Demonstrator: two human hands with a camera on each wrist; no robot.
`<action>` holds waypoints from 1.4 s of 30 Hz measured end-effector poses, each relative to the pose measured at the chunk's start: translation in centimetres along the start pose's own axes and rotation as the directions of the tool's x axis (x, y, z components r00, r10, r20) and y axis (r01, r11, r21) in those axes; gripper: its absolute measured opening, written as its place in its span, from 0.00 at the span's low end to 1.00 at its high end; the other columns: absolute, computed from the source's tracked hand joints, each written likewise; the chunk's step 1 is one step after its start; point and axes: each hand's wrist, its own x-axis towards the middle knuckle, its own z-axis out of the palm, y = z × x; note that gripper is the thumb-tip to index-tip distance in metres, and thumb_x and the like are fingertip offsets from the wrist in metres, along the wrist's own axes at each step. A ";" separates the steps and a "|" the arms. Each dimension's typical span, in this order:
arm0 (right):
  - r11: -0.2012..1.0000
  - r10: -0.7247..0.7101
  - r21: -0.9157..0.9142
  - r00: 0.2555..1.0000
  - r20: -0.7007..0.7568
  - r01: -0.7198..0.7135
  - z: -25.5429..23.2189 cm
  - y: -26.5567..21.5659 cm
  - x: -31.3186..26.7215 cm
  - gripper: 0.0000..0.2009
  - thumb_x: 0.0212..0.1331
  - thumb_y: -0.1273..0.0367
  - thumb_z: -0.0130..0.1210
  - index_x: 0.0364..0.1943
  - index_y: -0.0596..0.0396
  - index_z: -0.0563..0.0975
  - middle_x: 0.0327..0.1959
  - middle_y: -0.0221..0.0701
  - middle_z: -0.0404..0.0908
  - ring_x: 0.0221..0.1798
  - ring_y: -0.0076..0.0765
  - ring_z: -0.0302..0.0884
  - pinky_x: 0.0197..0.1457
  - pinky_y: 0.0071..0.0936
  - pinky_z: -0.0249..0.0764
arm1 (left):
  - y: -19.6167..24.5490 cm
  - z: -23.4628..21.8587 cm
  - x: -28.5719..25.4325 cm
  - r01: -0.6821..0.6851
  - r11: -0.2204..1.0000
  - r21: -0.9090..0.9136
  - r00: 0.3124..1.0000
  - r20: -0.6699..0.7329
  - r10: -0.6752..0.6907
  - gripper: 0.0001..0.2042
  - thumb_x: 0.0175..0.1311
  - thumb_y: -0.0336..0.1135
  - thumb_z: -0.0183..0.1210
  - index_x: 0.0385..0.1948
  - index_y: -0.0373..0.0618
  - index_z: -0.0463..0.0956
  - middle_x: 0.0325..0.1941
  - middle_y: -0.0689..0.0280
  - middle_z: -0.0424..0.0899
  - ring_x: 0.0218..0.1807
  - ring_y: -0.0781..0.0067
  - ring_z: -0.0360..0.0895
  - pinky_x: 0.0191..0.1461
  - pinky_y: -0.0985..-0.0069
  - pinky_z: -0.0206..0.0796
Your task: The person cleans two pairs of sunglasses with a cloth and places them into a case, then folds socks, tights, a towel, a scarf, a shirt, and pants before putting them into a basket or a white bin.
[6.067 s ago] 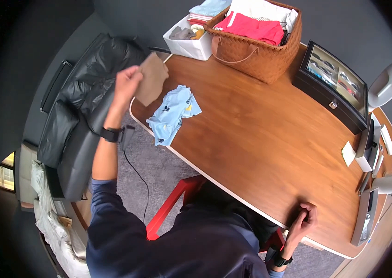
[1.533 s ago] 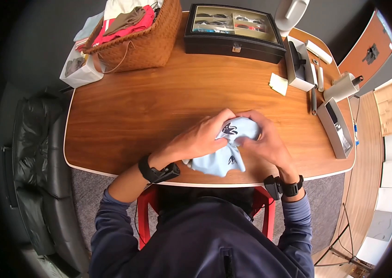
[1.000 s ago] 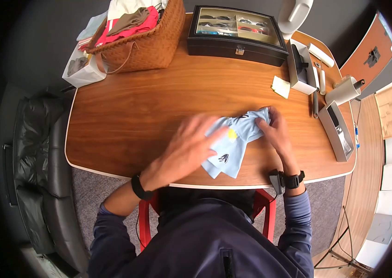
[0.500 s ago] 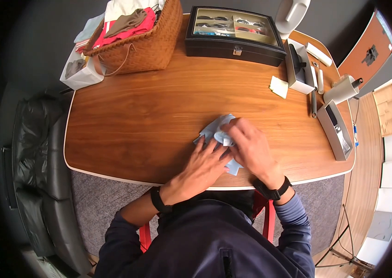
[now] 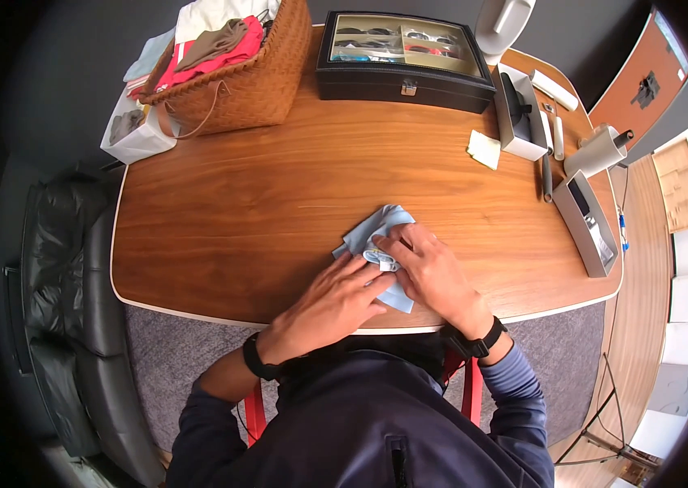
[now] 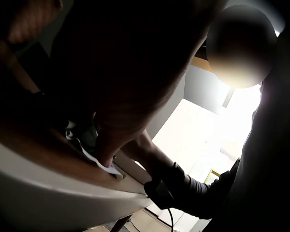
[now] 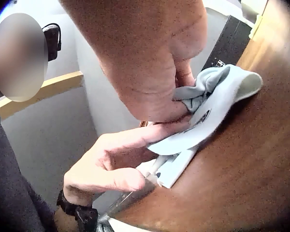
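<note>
A small light blue garment (image 5: 378, 225) with dark prints lies bunched and partly folded near the table's front edge. My right hand (image 5: 440, 276) pinches a gathered part of it. Straight fingers of my left hand (image 5: 329, 302) rest on its near left side. Seen from the right wrist, a rounded fold of the garment (image 7: 217, 113) stands up from the wood beside the right hand (image 7: 150, 63), with the left hand (image 7: 106, 159) reaching in below. The left wrist view is dark; a pale edge of the cloth (image 6: 106, 166) shows under the fingers.
On the wooden table (image 5: 263, 195), a wicker basket (image 5: 238, 98) of clothes and a white bin (image 5: 145, 142) stand back left. Behind sits a black glasses case (image 5: 405, 88). Sticky notes (image 5: 484, 150), open white boxes (image 5: 586, 232) and a mug (image 5: 596, 153) line the right side.
The brown cloth left my left hand and lies on the basket's clothes. The blue garment came to the front edge, was lifted, spread, then bunched down. My right hand shifted left onto it.
</note>
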 end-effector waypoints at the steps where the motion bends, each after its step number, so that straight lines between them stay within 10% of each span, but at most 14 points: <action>1: 0.999 0.020 0.025 1.000 0.012 -0.021 0.0 -0.1 -0.2 0.26 0.47 0.80 0.61 0.56 0.57 0.80 0.46 0.37 0.77 0.51 0.47 0.79 0.50 0.40 0.79 | -0.2 -0.7 -0.2 -0.001 0.998 -0.062 1.000 -0.002 0.001 0.17 0.61 0.35 0.68 0.49 0.39 0.80 0.51 0.57 0.83 0.58 0.53 0.77 0.68 0.55 0.68; 6: 0.999 0.039 -0.007 0.997 0.072 -0.039 0.1 -1.5 -1.2 0.30 0.48 0.80 0.60 0.63 0.57 0.77 0.53 0.40 0.76 0.54 0.49 0.77 0.57 0.43 0.76 | -1.4 -5.3 1.2 0.267 0.895 -0.358 0.963 0.052 -0.266 0.11 0.62 0.32 0.68 0.43 0.38 0.83 0.42 0.56 0.87 0.47 0.52 0.83 0.58 0.64 0.75; 10: 0.998 0.028 -0.054 0.996 0.079 -0.024 1.5 -3.1 -2.8 0.35 0.50 0.77 0.60 0.69 0.56 0.72 0.63 0.43 0.71 0.60 0.50 0.72 0.67 0.45 0.70 | -4.6 -4.9 4.7 -0.042 0.996 -0.074 0.980 -0.195 0.027 0.18 0.61 0.31 0.68 0.53 0.40 0.79 0.55 0.54 0.82 0.59 0.51 0.78 0.64 0.61 0.68; 14: 0.996 0.066 -0.071 0.995 0.073 -0.061 2.2 -4.6 -3.6 0.36 0.50 0.75 0.61 0.71 0.55 0.70 0.67 0.43 0.69 0.64 0.52 0.69 0.70 0.47 0.68 | -7.5 -3.4 7.2 0.106 0.982 -0.158 0.960 0.273 -0.060 0.23 0.63 0.44 0.69 0.51 0.37 0.77 0.54 0.52 0.81 0.57 0.49 0.77 0.61 0.62 0.67; 19: 0.994 0.043 -0.101 0.990 0.131 -0.030 2.8 -4.9 -4.5 0.36 0.54 0.72 0.61 0.72 0.56 0.68 0.68 0.42 0.69 0.67 0.50 0.68 0.75 0.48 0.62 | -7.4 -4.8 7.0 0.188 0.951 -0.244 0.905 0.419 -0.071 0.23 0.58 0.43 0.70 0.48 0.38 0.76 0.45 0.52 0.82 0.50 0.51 0.80 0.51 0.60 0.70; 25: 0.999 -0.027 0.036 0.979 -0.200 0.035 3.9 -4.3 -7.2 0.19 0.50 0.78 0.61 0.50 0.55 0.82 0.54 0.39 0.80 0.50 0.49 0.80 0.55 0.40 0.79 | -6.0 -4.6 3.4 0.046 0.944 -0.326 0.985 0.171 0.011 0.21 0.50 0.29 0.69 0.45 0.40 0.71 0.41 0.57 0.77 0.45 0.56 0.78 0.50 0.64 0.70; 28: 0.956 0.269 0.203 0.910 -0.315 -0.212 3.3 -4.2 -7.2 0.17 0.50 0.83 0.56 0.46 0.58 0.82 0.50 0.41 0.80 0.47 0.50 0.81 0.49 0.38 0.79 | -6.8 -9.9 3.2 0.312 0.856 -0.413 0.950 0.152 -0.273 0.19 0.51 0.27 0.69 0.44 0.42 0.73 0.41 0.64 0.77 0.47 0.72 0.77 0.49 0.69 0.72; 29: 0.917 0.355 0.308 0.871 -0.340 -0.254 3.2 -4.3 -6.8 0.16 0.50 0.86 0.52 0.43 0.61 0.82 0.46 0.43 0.80 0.45 0.49 0.81 0.45 0.36 0.78 | -8.2 -12.3 3.7 0.157 0.909 -0.385 0.968 -0.122 -0.219 0.19 0.51 0.31 0.71 0.43 0.44 0.73 0.41 0.66 0.78 0.45 0.73 0.77 0.47 0.70 0.72; 31: 0.913 0.369 0.308 0.862 -0.347 -0.267 3.2 -4.0 -6.7 0.16 0.50 0.87 0.51 0.42 0.61 0.82 0.44 0.44 0.81 0.43 0.49 0.81 0.44 0.34 0.78 | -11.6 -18.1 5.0 -0.103 0.966 -0.238 0.798 -0.599 -0.062 0.18 0.56 0.32 0.71 0.45 0.44 0.74 0.45 0.69 0.82 0.46 0.72 0.81 0.49 0.69 0.76; 32: 0.910 0.378 0.309 0.857 -0.350 -0.276 3.3 -4.0 -6.8 0.16 0.51 0.87 0.50 0.41 0.61 0.82 0.43 0.44 0.81 0.43 0.49 0.81 0.43 0.34 0.78 | -12.5 -20.6 5.6 -0.181 0.728 -0.661 0.675 -0.622 -0.397 0.17 0.61 0.27 0.67 0.51 0.43 0.73 0.50 0.63 0.83 0.51 0.70 0.83 0.54 0.68 0.79; 34: 0.918 0.367 0.281 0.866 -0.341 -0.279 3.6 -3.9 -6.9 0.15 0.49 0.86 0.52 0.39 0.59 0.83 0.41 0.42 0.81 0.40 0.47 0.82 0.41 0.36 0.78 | -15.3 -27.6 6.8 -0.325 0.690 -0.647 0.525 -0.730 -0.437 0.18 0.65 0.23 0.63 0.55 0.41 0.72 0.51 0.60 0.83 0.53 0.66 0.84 0.58 0.66 0.81; 36: 0.926 0.351 0.253 0.884 -0.310 -0.279 3.6 -4.2 -6.9 0.14 0.49 0.85 0.54 0.39 0.57 0.83 0.41 0.40 0.82 0.38 0.47 0.82 0.41 0.37 0.78 | -21.1 -33.1 6.9 -0.334 0.574 -0.748 0.599 -0.639 -0.483 0.18 0.65 0.24 0.63 0.56 0.39 0.72 0.52 0.58 0.83 0.52 0.62 0.85 0.55 0.62 0.83; 40: 0.944 0.311 0.208 0.902 -0.300 -0.257 3.9 -3.9 -7.1 0.12 0.48 0.83 0.56 0.37 0.55 0.83 0.39 0.38 0.82 0.37 0.46 0.83 0.40 0.39 0.79 | -28.8 -32.4 7.3 0.014 0.397 -0.918 0.588 -0.313 -0.746 0.24 0.63 0.29 0.66 0.61 0.37 0.72 0.55 0.56 0.82 0.51 0.59 0.85 0.52 0.54 0.85; 42: 0.944 0.310 0.211 0.902 -0.301 -0.254 4.0 -3.7 -7.2 0.12 0.48 0.83 0.57 0.36 0.55 0.84 0.39 0.38 0.83 0.37 0.46 0.83 0.40 0.38 0.79 | -31.8 -30.3 7.6 0.320 0.575 -0.753 0.531 -0.360 -0.767 0.26 0.61 0.34 0.68 0.61 0.40 0.74 0.57 0.56 0.81 0.53 0.61 0.85 0.51 0.56 0.83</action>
